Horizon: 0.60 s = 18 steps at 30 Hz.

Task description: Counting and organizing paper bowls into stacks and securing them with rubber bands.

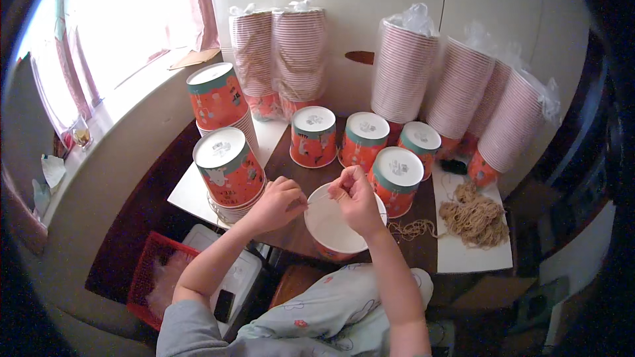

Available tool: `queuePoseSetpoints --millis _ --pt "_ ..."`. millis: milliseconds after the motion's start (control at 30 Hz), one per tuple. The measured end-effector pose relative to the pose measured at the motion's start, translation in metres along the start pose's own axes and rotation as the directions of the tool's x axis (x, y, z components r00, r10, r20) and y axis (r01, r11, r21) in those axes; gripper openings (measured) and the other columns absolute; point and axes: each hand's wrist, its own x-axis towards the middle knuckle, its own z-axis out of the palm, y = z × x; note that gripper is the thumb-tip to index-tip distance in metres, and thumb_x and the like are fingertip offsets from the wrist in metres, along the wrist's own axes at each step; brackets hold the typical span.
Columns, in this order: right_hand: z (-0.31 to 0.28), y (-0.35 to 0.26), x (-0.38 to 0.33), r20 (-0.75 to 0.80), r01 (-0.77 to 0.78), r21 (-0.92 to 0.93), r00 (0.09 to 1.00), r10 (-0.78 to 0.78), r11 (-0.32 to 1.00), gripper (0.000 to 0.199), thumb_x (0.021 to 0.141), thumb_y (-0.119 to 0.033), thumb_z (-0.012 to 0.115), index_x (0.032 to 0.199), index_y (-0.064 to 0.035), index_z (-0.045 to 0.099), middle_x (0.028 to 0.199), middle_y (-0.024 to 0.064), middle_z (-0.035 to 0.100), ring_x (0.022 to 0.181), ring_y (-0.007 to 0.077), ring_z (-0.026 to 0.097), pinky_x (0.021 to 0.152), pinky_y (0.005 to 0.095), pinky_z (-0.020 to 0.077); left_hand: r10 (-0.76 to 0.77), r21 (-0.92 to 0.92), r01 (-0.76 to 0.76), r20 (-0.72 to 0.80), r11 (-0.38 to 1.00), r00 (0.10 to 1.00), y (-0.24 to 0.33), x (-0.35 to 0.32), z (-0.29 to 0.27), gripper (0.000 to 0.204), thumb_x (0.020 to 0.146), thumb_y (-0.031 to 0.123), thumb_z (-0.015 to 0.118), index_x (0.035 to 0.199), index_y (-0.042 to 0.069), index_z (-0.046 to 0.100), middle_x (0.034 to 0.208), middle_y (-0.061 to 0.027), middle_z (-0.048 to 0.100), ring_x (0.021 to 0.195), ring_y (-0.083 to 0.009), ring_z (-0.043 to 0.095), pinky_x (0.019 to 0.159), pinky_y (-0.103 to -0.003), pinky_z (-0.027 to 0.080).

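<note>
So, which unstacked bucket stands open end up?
The front bucket, by the right hand: its mouth faces up, while the other unstacked buckets stand upside down.

The right grip (356, 199) is over an open bucket (332, 226).

Short grey sleeve (190, 327), loose-edged; bare forearms (218, 254); pale mint trousers (337, 307) printed with thin dark outlines and small red motifs.

Open cup (325, 226) partly hidden, window (129, 13) cropped
</note>
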Motion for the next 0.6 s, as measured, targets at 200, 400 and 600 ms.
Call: queuePoseSetpoints --millis 200,400,600 --pt "0.005 -0.016 -0.004 -0.013 0.013 0.157 1.0 -0.011 0.987 0.018 0.081 -0.003 0.055 0.083 -0.0077 0.037 0.071 0.0015 0.05 0.067 0.0086 0.049 0.065 0.0219 0.0423 -0.027 -0.116 0.026 -0.007 0.993 1.0 -0.015 -0.015 0.019 0.009 0.07 0.013 0.063 0.074 0.006 0.059 0.075 -0.0072 0.053 0.077 -0.0249 0.05 0.07 -0.034 0.042" --pt "0.018 -0.025 -0.013 0.096 -0.018 0.169 0.995 0.002 0.985 0.018 0.08 -0.001 0.054 0.084 -0.0068 0.037 0.075 0.0026 0.049 0.07 0.0084 0.05 0.067 0.0219 0.0431 -0.173 -0.27 0.149 -0.067 0.951 0.983 -0.009 -0.02 0.033 0.008 0.071 0.011 0.063 0.075 0.004 0.06 0.077 -0.008 0.055 0.074 -0.0225 0.054 0.063 -0.03 0.045" --pt "0.015 -0.029 -0.012 0.111 -0.015 0.098 0.994 0.004 0.995 0.015 0.081 -0.004 0.054 0.085 -0.0063 0.039 0.077 0.0025 0.05 0.071 0.0081 0.05 0.067 0.0215 0.0435 -0.362 -0.682 0.27 0.008 0.68 0.932 -0.013 -0.031 0.038 0.018 0.074 0.011 0.062 0.091 0.005 0.058 0.074 -0.001 0.054 0.065 -0.0062 0.049 0.059 -0.021 0.042"
